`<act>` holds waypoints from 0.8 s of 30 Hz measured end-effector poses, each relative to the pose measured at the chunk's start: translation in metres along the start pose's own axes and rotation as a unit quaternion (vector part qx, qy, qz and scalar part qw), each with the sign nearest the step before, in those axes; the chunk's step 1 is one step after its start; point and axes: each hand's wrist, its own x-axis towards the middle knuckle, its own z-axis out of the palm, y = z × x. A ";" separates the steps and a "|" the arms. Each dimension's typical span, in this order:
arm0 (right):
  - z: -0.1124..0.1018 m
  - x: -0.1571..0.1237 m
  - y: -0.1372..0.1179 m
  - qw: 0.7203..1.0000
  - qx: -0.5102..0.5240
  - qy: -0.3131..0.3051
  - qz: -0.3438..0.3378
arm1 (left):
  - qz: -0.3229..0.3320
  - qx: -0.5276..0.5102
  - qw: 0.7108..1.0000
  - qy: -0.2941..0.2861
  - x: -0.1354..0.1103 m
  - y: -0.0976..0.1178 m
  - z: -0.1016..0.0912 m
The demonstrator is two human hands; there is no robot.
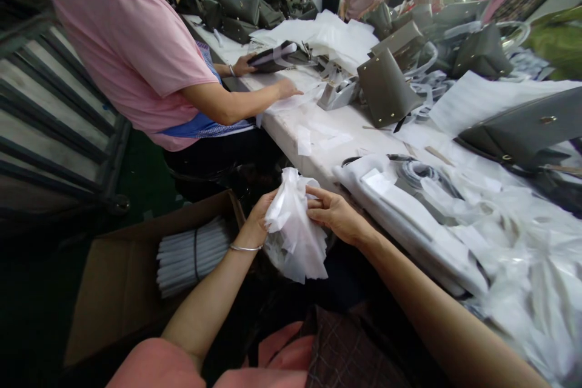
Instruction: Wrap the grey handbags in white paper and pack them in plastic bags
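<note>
Both my hands hold a crumpled wad of white tissue paper [294, 230] in front of me, just off the near edge of the long white table [291, 130]. My left hand [258, 218], with a thin bangle on its wrist, grips the wad from the left, fingers closed behind it. My right hand [334, 213] pinches its upper right side with thumb and fingers. To the right on the table lies a grey bag part wrapped in white sheets [409, 194].
A cardboard box [118, 279] at my lower left holds a bundle of white strips [191, 254]. A co-worker in a pink shirt [136, 54] sits at the table ahead. Grey handbags [386, 88], a tape dispenser [339, 94] and white paper cover the table. More people stand farther back.
</note>
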 end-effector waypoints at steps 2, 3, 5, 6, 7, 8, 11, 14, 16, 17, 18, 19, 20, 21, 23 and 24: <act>0.001 -0.002 -0.003 1.000 -0.013 0.005 -0.008 | 0.018 0.024 0.999 0.016 -0.005 -0.001 0.003; 0.001 -0.003 -0.004 1.000 -0.015 0.007 -0.010 | 0.031 0.038 0.998 0.030 -0.008 0.000 0.005; 0.001 -0.005 -0.008 1.000 -0.016 0.011 -0.010 | 0.053 0.060 0.995 0.055 -0.012 0.001 0.007; 0.001 -0.006 -0.009 1.000 -0.018 0.014 -0.009 | 0.058 0.064 0.994 0.062 -0.013 0.002 0.008; 0.001 -0.007 -0.009 1.000 -0.022 0.015 -0.009 | 0.056 0.063 0.994 0.063 -0.013 0.003 0.009; 0.003 -0.008 -0.009 1.000 -0.025 0.013 -0.010 | 0.048 0.058 0.996 0.057 -0.013 0.005 0.010; 0.008 -0.009 0.000 0.999 -0.028 0.001 -0.040 | 0.019 0.017 1.000 0.015 -0.009 0.007 0.015; 0.007 -0.006 0.007 0.997 -0.039 0.028 -0.065 | 0.046 -0.014 0.999 -0.003 -0.009 0.010 0.020; -0.003 -0.006 0.000 0.993 -0.078 0.054 -0.064 | 0.090 -0.010 0.996 -0.007 -0.013 0.013 0.024; -0.010 -0.008 -0.010 0.988 -0.120 0.071 -0.068 | 0.112 0.001 0.994 -0.017 -0.017 0.016 0.026; -0.018 -0.010 -0.025 0.976 -0.182 0.093 -0.082 | 0.129 0.015 0.991 -0.032 -0.021 0.020 0.028; -0.027 -0.013 -0.042 0.952 -0.259 0.124 -0.108 | 0.135 0.035 0.989 -0.052 -0.026 0.024 0.031; -0.037 -0.016 -0.062 0.914 -0.344 0.164 -0.143 | 0.129 0.060 0.987 -0.071 -0.030 0.027 0.035; -0.046 -0.021 -0.083 0.862 -0.426 0.206 -0.182 | 0.114 0.088 0.986 -0.085 -0.034 0.030 0.039; -0.061 -0.029 -0.125 0.738 -0.554 0.284 -0.259 | 0.083 0.140 0.982 -0.091 -0.041 0.032 0.049; -0.066 -0.034 -0.144 0.681 -0.594 0.319 -0.287 | 0.075 0.161 0.980 -0.087 -0.043 0.032 0.054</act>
